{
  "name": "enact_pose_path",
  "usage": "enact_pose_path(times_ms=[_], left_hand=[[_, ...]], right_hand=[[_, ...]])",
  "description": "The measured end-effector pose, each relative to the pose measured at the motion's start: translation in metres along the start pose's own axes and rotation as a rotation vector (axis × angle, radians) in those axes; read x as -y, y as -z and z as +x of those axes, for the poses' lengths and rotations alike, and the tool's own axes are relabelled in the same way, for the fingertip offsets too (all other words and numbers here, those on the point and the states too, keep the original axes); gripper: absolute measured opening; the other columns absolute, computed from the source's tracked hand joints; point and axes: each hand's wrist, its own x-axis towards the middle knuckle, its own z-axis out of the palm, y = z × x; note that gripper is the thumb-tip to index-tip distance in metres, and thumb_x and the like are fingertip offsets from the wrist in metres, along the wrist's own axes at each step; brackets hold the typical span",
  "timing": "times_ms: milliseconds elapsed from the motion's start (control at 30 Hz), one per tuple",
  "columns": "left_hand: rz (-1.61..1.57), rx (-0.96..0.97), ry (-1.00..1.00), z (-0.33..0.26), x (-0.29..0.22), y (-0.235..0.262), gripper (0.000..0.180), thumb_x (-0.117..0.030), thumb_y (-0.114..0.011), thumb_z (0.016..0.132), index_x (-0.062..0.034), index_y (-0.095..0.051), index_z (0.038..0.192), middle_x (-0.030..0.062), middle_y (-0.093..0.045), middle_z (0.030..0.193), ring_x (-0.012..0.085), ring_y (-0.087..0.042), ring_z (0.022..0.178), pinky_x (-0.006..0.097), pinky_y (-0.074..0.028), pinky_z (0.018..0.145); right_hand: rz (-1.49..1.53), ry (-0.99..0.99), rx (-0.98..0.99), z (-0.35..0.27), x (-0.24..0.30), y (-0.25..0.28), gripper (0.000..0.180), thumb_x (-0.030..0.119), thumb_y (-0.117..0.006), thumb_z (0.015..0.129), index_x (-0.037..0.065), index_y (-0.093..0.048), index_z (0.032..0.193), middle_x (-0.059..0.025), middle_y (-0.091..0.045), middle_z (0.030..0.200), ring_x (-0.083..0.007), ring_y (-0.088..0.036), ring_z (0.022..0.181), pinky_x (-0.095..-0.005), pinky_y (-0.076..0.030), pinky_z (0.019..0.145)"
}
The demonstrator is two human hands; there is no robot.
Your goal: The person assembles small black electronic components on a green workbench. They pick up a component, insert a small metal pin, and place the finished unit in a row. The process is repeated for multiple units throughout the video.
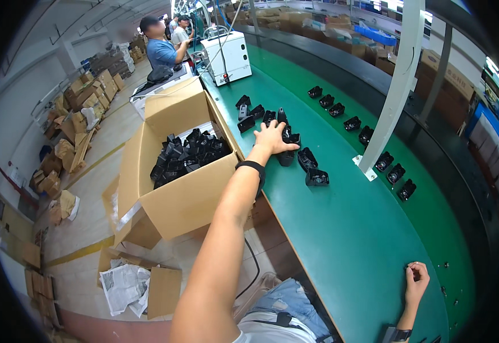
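1. The left grip is spread flat, fingers splayed over a cluster of black parts on the green counter; it presses or covers them rather than pinching one, and whether a piece is already caught under the palm cannot be told.
2. The right grip rests curled on the counter at about 5 o'clock in the view, fingers folded in; it seems to hold nothing, though a small item inside the curl cannot be ruled out.
3. The parts under the left hand sit near the counter's left edge, at roughly 12 o'clock from the person. More lie just beside it: a loose group at 11 o'clock of the hand and two pieces at 4 o'clock.
4. A cardboard box full of the same black parts stands at 9 o'clock of the hand, touching the counter's edge.
5. A spaced row of parts runs along the far side, past a white post.
6. To handle this well, the person would likely close the fingers on one piece at a time, lifting straight up so neighbours are not knocked.
7. The arm is at full stretch; leaning in would likely steady it.
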Motion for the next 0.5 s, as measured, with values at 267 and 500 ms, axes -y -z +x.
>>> enact_pose_path(times_ms=[267, 500], left_hand=[[0.011, -0.113, -0.153, -0.026, -0.043, -0.019, 0.092, -0.066, -0.073, 0.067, -0.0168, -0.048, 0.141, 0.0083, -0.041, 0.148, 0.0385, -0.038, 0.133, 0.064, -0.040, 0.099], [0.004, -0.234, -0.246, -0.039, -0.058, -0.035, 0.097, -0.072, -0.070, 0.066, -0.0110, -0.050, 0.139, 0.0069, -0.041, 0.148, 0.0375, -0.035, 0.135, 0.060, -0.038, 0.098]], right_hand=[[0.004, -0.002, 0.028, -0.005, 0.002, 0.002, 0.006, -0.002, -0.067, 0.084, -0.002, -0.062, 0.088, -0.0061, -0.064, 0.095, -0.0103, -0.058, 0.080, -0.0227, -0.046, 0.070], [0.293, -0.108, -0.061, -0.005, -0.009, 0.012, 0.010, -0.003, -0.068, 0.085, 0.000, -0.065, 0.094, -0.0059, -0.065, 0.097, -0.0097, -0.060, 0.086, -0.0241, -0.049, 0.078]])
